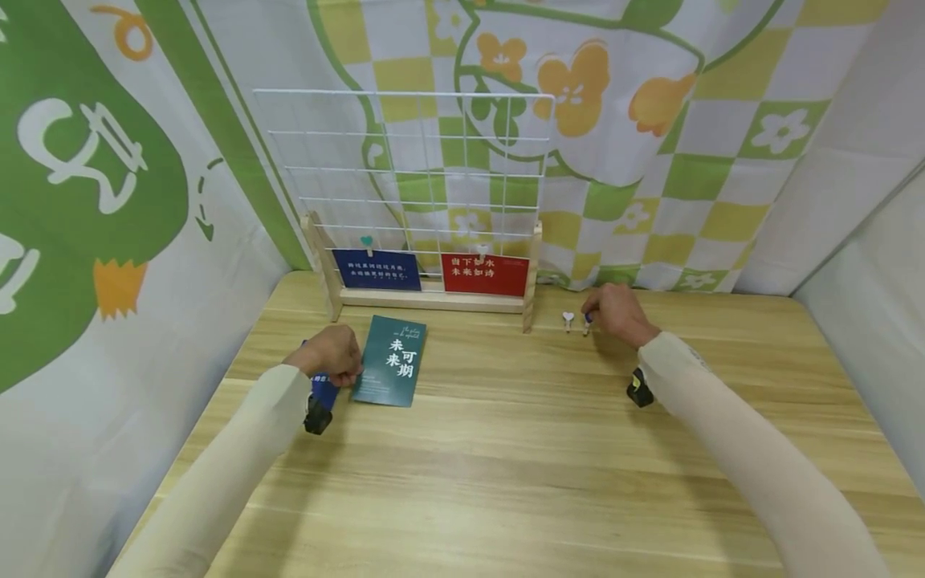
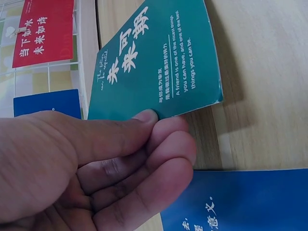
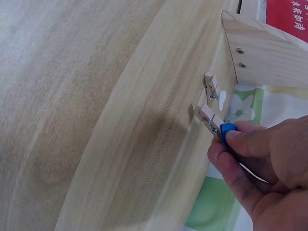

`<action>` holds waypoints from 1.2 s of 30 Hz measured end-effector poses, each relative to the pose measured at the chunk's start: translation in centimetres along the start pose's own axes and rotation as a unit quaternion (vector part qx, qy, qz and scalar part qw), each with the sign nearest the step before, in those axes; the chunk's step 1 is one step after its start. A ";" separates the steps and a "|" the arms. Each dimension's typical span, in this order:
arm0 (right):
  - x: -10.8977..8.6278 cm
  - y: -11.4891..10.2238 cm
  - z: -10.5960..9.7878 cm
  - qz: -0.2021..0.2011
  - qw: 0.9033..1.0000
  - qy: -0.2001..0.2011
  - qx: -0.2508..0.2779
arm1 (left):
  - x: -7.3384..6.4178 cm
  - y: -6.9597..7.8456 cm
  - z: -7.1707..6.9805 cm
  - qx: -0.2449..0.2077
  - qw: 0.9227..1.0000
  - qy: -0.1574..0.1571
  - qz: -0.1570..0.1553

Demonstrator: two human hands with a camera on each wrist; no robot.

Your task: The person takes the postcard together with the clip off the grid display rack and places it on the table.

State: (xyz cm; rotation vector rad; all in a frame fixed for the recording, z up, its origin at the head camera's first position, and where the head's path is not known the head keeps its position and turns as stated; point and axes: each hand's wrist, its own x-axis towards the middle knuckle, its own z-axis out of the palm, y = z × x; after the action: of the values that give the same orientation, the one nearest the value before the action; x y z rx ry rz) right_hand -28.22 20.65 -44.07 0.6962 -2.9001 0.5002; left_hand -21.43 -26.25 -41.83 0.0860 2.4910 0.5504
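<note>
My left hand (image 1: 334, 355) pinches the lower left edge of a green card (image 1: 391, 361) between thumb and fingers; in the left wrist view the card (image 2: 159, 57) is tilted, its near corner casting a shadow on the table. Beneath that hand lies a blue card (image 2: 240, 199), partly covered. At the back right, my right hand (image 1: 620, 311) holds a small wooden clothespin (image 3: 210, 119) by its blue end (image 3: 227, 131), between thumb and forefinger. A second clothespin (image 3: 210, 85) with a white heart (image 1: 568, 317) lies just left of it on the table.
A white wire grid (image 1: 426, 172) stands upright in a wooden base (image 1: 433, 302) at the table's back. Clothespins hold a blue card (image 1: 379, 270) and a red card (image 1: 484, 275) on its lower part. Patterned cloth (image 1: 650, 225) hangs behind.
</note>
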 end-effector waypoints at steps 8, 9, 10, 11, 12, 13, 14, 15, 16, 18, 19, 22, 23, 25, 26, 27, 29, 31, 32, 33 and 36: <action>0.2 0.1 0.3 0.027 0.999 -0.020 -0.005 | -0.4 0.1 0.0 0.006 1.000 -0.020 -0.012; 0.3 0.2 0.4 0.028 0.999 -0.020 -0.007 | -0.4 0.2 0.0 0.005 1.000 -0.022 -0.011; 0.3 0.2 0.5 0.029 0.999 -0.020 -0.007 | -0.4 0.2 0.1 0.004 1.000 -0.025 -0.011; 0.3 0.2 0.6 0.029 0.999 -0.020 -0.007 | -0.4 0.2 0.1 0.001 1.000 -0.026 -0.011; 0.3 0.2 0.6 0.028 0.999 -0.020 -0.008 | -0.4 0.2 0.1 -0.002 1.000 -0.028 -0.012; 0.3 0.3 0.6 0.025 0.999 -0.021 -0.008 | -0.4 0.3 0.2 -0.003 0.999 -0.029 -0.014; 0.3 0.3 0.7 0.022 0.999 -0.021 -0.010 | -0.5 0.3 0.2 -0.002 0.999 -0.030 -0.013; 0.4 0.3 0.7 0.019 1.000 -0.020 -0.010 | -0.5 0.3 0.3 -0.005 0.999 -0.031 -0.016; 0.4 0.3 0.7 0.017 1.000 -0.021 -0.009 | -0.5 0.4 0.3 -0.007 0.999 -0.032 -0.021; 0.4 0.3 0.8 0.013 1.000 -0.022 -0.010 | -0.4 0.4 0.4 -0.008 0.999 -0.034 -0.030; 0.4 0.4 0.8 0.011 1.000 -0.023 -0.010 | -0.4 0.4 0.4 -0.009 0.999 -0.035 -0.035; 0.3 0.5 0.9 0.012 0.999 -0.028 -0.009 | -0.4 0.4 0.5 -0.009 0.998 -0.041 -0.047; 0.3 0.5 0.9 0.012 0.999 -0.030 -0.010 | -0.4 0.4 0.5 -0.008 0.998 -0.041 -0.049; 0.3 0.6 1.0 0.014 0.999 -0.031 -0.009 | -0.5 0.4 0.5 -0.007 0.998 -0.042 -0.056; 0.3 0.7 1.0 0.015 0.999 -0.031 -0.009 | -0.5 0.4 0.5 -0.006 0.997 -0.043 -0.059; 0.3 0.7 1.0 0.016 0.999 -0.032 -0.009 | -0.5 0.4 0.6 -0.005 0.997 -0.044 -0.065; 0.3 0.7 1.0 0.015 0.999 -0.032 -0.009 | -0.6 0.4 0.6 -0.002 0.996 -0.048 -0.077; 0.3 0.8 1.0 0.013 0.999 -0.033 -0.012 | -0.6 0.5 0.6 0.001 0.995 -0.053 -0.090; 0.3 0.8 1.1 0.012 0.999 -0.033 -0.012 | -0.6 0.5 0.6 0.003 0.994 -0.056 -0.095; 0.3 0.8 1.1 0.013 0.999 -0.035 -0.012 | -0.6 0.5 0.7 0.004 0.993 -0.057 -0.101; 0.3 0.8 1.2 0.016 0.999 -0.037 -0.012 | -0.7 0.6 0.8 0.003 0.992 -0.057 -0.110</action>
State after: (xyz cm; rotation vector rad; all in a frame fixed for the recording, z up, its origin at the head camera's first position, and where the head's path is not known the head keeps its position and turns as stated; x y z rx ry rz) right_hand -28.87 20.75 -45.38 0.6798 -2.9852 0.4511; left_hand -20.46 -25.56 -41.88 -0.1487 2.3525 0.4323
